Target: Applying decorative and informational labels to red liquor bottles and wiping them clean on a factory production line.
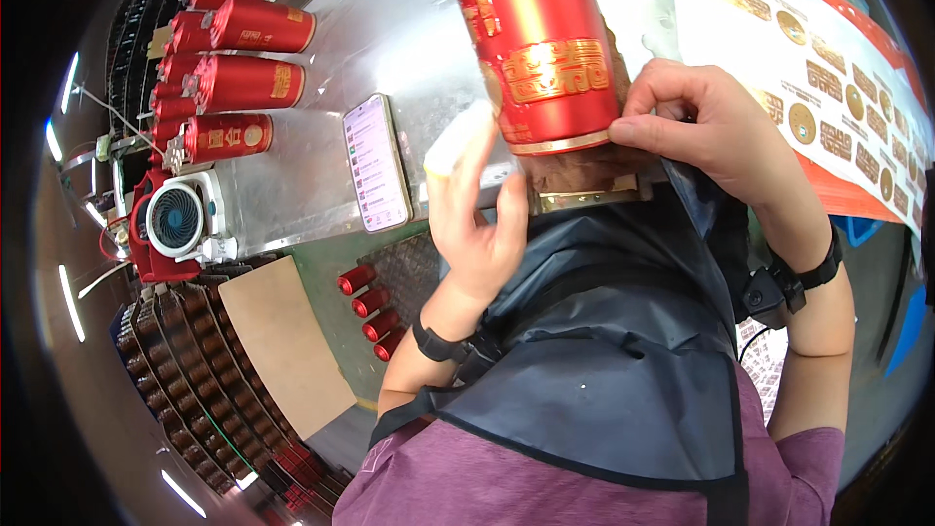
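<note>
A large, glossy red metal can (534, 34) with raised gold characters and a gold rim is at the upper centre of the frame, tilted slightly, its rimmed end toward the wearer. Behind and below that end is a brown support (579, 175) of unclear material.

The person's left hand (479, 219), left of the rim, has its fingers raised and parted from the thumb, gripping nothing; a white cover (460, 141) wraps one finger. Whether that finger touches the can cannot be told. The right hand (716, 131) is at the rim's right side, thumb tip against the can, index finger bent close to the thumb; whether anything is pinched between them cannot be told.

Left of centre, a lit smartphone (377, 166) lies on a shiny metal tabletop (292, 200). At upper left stands a row of red-and-gold cans (253, 83), with a small white round fan (177, 219) below it. At upper right, a white sheet printed with gold and dark designs (828, 78) overlaps an orange-red sheet (847, 190). Four small red cylinders (370, 302) and a tan board (287, 346) are at lower left. The wearer has a dark apron (594, 409).
</note>
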### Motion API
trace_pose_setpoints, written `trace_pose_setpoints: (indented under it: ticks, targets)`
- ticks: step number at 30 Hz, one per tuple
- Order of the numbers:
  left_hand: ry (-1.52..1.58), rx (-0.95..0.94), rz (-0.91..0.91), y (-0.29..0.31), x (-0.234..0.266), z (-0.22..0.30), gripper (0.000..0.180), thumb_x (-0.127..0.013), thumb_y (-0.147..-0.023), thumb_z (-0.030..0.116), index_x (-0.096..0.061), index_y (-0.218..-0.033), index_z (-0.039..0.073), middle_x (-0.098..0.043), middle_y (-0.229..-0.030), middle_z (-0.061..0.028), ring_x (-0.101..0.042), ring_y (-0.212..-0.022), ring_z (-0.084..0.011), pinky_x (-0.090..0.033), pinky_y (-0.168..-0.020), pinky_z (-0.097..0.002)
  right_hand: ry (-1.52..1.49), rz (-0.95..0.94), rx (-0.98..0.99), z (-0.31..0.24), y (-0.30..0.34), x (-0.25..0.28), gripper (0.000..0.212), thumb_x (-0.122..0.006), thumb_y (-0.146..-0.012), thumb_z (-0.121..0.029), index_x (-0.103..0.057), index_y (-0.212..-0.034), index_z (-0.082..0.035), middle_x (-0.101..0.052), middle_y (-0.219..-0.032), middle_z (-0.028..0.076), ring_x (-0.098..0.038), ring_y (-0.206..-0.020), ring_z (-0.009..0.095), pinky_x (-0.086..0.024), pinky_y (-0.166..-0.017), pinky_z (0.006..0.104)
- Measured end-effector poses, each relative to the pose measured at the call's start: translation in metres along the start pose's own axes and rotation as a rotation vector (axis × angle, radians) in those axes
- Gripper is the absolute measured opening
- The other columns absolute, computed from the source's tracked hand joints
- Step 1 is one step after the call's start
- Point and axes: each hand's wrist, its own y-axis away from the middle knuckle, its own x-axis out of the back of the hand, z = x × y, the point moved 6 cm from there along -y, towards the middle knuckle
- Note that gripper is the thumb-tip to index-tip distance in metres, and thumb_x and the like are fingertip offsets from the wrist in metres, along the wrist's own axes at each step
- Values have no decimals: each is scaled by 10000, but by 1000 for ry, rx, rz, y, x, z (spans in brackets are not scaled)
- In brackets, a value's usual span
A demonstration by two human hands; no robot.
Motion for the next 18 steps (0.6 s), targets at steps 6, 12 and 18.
trace_pose_setpoints:
  ticks: [6, 12, 18]
  targets:
    - [18, -100, 94, 16, 11, 17, 296, -626, -904, 11, -662, -1188, -64, -692, -1143, -208, -668, -1058, -341, -500, -942, -374, -92, -22, -37, 4, -1, -2, 254, -762, -883, -253, -655, -769, -53, -416, -588, -115, -332, -541, -6, -234, -485, 213]
    - [-80, -164, 50, 19, 8, 23, 299, -536, -998, 96, -634, -1215, -85, -668, -1193, -236, -652, -1097, -338, -495, -975, -403, -116, -67, -41, 9, -3, -4, 258, -757, -895, -253, -646, -771, -56, -408, -595, -123, -325, -547, -9, -228, -487, 211]
    - [-187, -298, 29, 10, 7, 38, 272, -582, -950, 68, -672, -1181, -45, -680, -1170, -220, -652, -1074, -349, -505, -958, -397, -79, -59, -9, 8, -3, -1, 268, -753, -896, -256, -641, -756, -58, -407, -596, -120, -326, -550, -6, -230, -488, 214]
